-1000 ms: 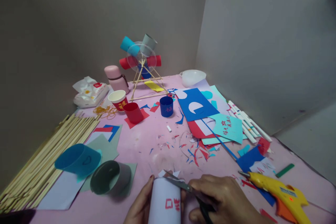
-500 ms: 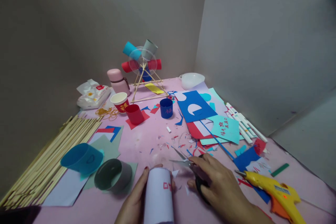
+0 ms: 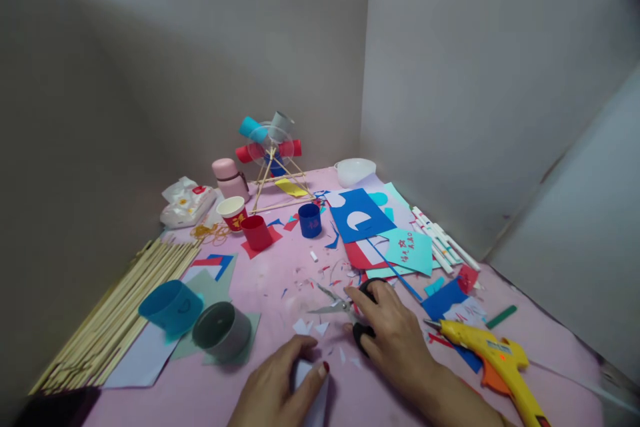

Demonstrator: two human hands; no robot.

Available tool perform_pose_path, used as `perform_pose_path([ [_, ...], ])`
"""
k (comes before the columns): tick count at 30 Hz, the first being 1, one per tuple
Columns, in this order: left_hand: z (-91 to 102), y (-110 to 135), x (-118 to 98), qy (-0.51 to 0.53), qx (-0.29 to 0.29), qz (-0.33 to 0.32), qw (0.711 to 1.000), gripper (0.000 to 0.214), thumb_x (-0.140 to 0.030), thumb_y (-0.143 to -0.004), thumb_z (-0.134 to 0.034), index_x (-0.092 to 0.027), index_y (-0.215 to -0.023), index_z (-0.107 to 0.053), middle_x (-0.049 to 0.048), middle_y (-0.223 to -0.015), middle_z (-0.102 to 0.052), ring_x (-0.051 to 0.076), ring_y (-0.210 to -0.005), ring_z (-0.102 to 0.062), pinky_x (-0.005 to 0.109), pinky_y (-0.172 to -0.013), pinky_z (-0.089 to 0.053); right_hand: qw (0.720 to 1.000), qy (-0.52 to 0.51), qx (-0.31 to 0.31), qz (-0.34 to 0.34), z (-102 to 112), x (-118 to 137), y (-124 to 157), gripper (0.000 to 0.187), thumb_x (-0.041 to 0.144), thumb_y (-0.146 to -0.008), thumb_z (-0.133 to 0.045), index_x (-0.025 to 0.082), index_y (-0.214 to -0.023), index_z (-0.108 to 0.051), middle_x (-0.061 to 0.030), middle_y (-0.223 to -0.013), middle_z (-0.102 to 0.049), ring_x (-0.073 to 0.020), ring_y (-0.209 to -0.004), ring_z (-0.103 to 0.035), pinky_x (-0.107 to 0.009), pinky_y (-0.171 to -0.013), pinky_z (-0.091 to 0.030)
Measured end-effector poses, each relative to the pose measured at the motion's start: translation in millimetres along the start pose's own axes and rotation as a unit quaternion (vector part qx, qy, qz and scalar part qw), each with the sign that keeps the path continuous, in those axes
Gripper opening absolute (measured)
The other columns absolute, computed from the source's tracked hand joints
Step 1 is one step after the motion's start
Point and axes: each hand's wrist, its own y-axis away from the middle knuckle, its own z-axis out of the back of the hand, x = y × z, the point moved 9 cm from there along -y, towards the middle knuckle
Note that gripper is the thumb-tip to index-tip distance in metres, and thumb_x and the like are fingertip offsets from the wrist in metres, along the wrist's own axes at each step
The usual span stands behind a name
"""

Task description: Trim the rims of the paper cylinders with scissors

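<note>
In the head view, little writing reads clearly: the white paper cup [image 3: 232, 211] at the far left carries a red band with a gold character too small to make out, the dark blue cup [image 3: 310, 219] has a faint mark on its side, the teal paper sheet [image 3: 411, 251] bears a red star and a few red characters that I cannot read, and the blue cup lying on its side [image 3: 173, 307] shows a small drawn loop. Near the bottom edge, the left hand [image 3: 280, 387] curls over a white paper roll [image 3: 309, 392], fingers wrapped across its top and the thumb with a red nail pressed on its near side; the roll lies under that hand on the pink table [image 3: 260, 280], mostly hidden. Just to its right, the right hand [image 3: 395, 333] rests flat on the black handles of the scissors [image 3: 336, 305], fingers laid over the loops; the blades stand apart, pointing left and away, lying on the table among white paper scraps [image 3: 310, 327]. A grey cup [image 3: 221, 331] lies left of the left hand, and a yellow glue gun [image 3: 493, 360] lies right of the right hand, well apart from the roll.
</note>
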Motion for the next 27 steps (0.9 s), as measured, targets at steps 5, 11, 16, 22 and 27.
perform_pose_path([
  [5, 24.1, 5, -25, -0.015, -0.119, -0.051, 0.991, 0.033, -0.041, -0.066, -0.075, -0.022, -0.093, -0.069, 0.0124, -0.104, -0.069, 0.035, -0.107, -0.056, 0.038, -0.094, -0.036, 0.998, 0.016, -0.049, 0.037, 9, 10, 2, 0.048, 0.003, -0.075, -0.053, 0.018, -0.121, -0.057, -0.0131, -0.1, -0.054, -0.0307, -0.091, -0.054, -0.043, -0.071, -0.053],
  [11, 20.1, -6, -52, -0.002, -0.116, -0.132, 0.984, 0.019, -0.035, -0.072, -0.071, -0.023, -0.087, -0.07, 0.0109, -0.1, -0.07, 0.032, -0.104, -0.057, 0.037, -0.093, -0.036, 0.988, 0.049, -0.105, 0.102, 17, 24, 10, 0.053, -0.001, -0.075, -0.05, 0.016, -0.125, -0.054, -0.0149, -0.106, -0.052, -0.0313, -0.097, -0.052, -0.045, -0.08, -0.052],
  [16, 11.5, -15, -49, 0.034, -0.078, -0.123, 0.989, 0.017, -0.035, -0.079, -0.063, -0.023, -0.069, -0.069, 0.006, -0.08, -0.073, 0.026, -0.082, -0.065, 0.031, -0.077, -0.045, 0.989, 0.048, -0.106, 0.095, 17, 24, 11, 0.043, 0.003, -0.078, -0.052, 0.019, -0.118, -0.056, -0.0139, -0.106, -0.051, -0.0311, -0.097, -0.052, -0.046, -0.08, -0.052],
  [22, 43.1, -28, -23, -0.01, -0.161, -0.078, 0.984, 0.032, -0.048, -0.079, -0.057, -0.022, -0.06, -0.058, -0.002, -0.057, -0.058, 0.019, -0.055, -0.051, 0.03, -0.059, -0.037, 0.989, 0.051, -0.118, 0.068, 16, 15, 7, 0.034, 0.008, -0.08, -0.054, 0.019, -0.112, -0.055, -0.0134, -0.105, -0.048, -0.032, -0.093, -0.051, -0.049, -0.075, -0.052],
  [27, 40.6, -32, -28, -0.047, -0.134, -0.12, 0.983, 0.032, -0.041, -0.083, -0.05, -0.02, -0.1, -0.066, 0.0104, -0.107, -0.071, 0.028, -0.1, -0.061, 0.039, -0.086, -0.041, 0.99, 0.059, -0.107, 0.071, 12, 13, 7, 0.039, 0.003, -0.078, -0.05, 0.017, -0.114, -0.053, -0.014, -0.107, -0.044, -0.0327, -0.094, -0.049, -0.051, -0.075, -0.052],
])
